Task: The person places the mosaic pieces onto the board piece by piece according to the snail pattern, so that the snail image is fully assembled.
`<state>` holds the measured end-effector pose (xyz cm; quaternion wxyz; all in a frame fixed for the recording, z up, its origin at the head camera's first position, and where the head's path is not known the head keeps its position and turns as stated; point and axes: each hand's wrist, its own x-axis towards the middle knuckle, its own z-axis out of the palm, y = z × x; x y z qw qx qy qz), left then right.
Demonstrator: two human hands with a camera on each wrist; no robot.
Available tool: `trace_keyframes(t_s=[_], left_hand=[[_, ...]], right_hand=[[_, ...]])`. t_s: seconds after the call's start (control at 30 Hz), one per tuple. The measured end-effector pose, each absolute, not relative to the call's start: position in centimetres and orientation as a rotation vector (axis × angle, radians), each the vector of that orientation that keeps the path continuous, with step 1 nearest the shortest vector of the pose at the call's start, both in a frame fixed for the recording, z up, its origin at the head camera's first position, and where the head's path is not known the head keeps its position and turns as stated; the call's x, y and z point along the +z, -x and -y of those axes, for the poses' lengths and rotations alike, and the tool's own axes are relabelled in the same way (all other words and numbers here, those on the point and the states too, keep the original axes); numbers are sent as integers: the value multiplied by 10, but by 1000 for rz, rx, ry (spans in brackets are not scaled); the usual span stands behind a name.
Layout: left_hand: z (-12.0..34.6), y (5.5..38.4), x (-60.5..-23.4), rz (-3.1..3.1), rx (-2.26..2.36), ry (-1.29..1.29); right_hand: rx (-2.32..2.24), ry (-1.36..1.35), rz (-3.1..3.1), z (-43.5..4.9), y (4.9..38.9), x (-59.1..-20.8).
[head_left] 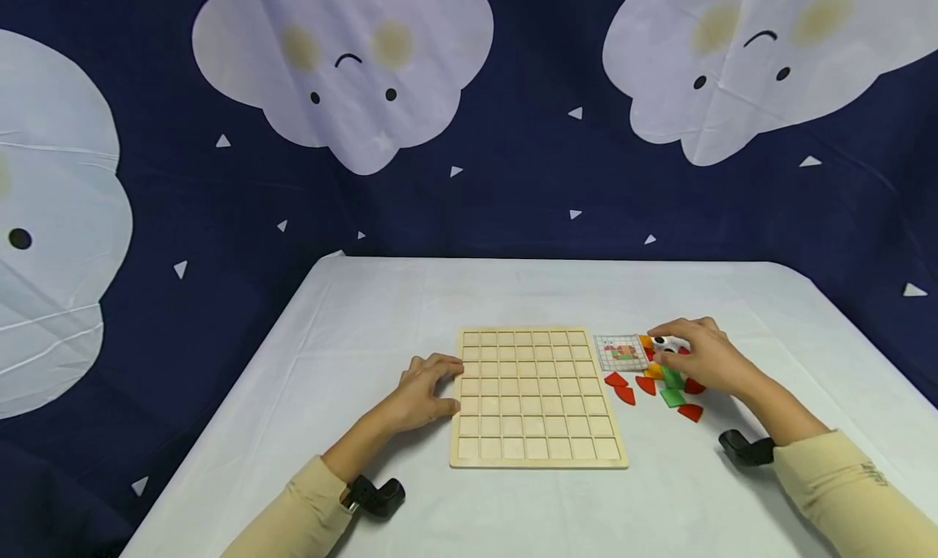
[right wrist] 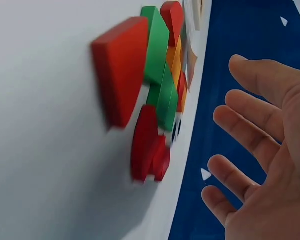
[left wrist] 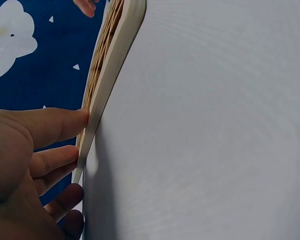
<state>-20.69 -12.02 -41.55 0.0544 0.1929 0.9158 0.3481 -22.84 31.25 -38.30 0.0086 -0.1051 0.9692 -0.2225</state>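
A pale wooden grid board (head_left: 538,463) lies on the table with bare square cells. My left hand (head_left: 423,391) rests at its left side; in the left wrist view the thumb and fingertips touch the board's edge (left wrist: 110,70). My right hand (head_left: 707,354) hovers over a group of coloured pieces, its fingers (right wrist: 250,127) spread and holding nothing in the right wrist view. Among the pieces are a red one (right wrist: 122,70), a green one (right wrist: 157,45), orange ones and white ones with black dots. The hand partly covers the group in the head view.
A small printed pattern card (head_left: 619,354) lies between the board and the pieces. Loose red pieces (head_left: 625,395) sit close to the board's right edge. The white-covered table (head_left: 381,297) ends at a dark blue curtain (head_left: 528,208) with clouds.
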Motion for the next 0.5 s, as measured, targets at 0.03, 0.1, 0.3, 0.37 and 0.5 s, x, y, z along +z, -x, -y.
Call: trace_keyframes(t_s=[0.03,0.1,0.3,0.37,0.5], left_hand=[[120,207,-415,-2781,1055,-587],[120,208,-415,-2783,1047,-589],[119,209,-417,-2783,1041,-591],[119,209,-418,-2784,1045,-590],[120,209,-418,-2789,1060,-585]], right_hand=[[-694,312,-3031,-315,225,-383],[-699,284,-3034,-321,218,-383],[-723,244,-3073,-342,202,-391],[-731,250,-3100,-349,198,-394],[-710,268,-3151,-360,196,-398]])
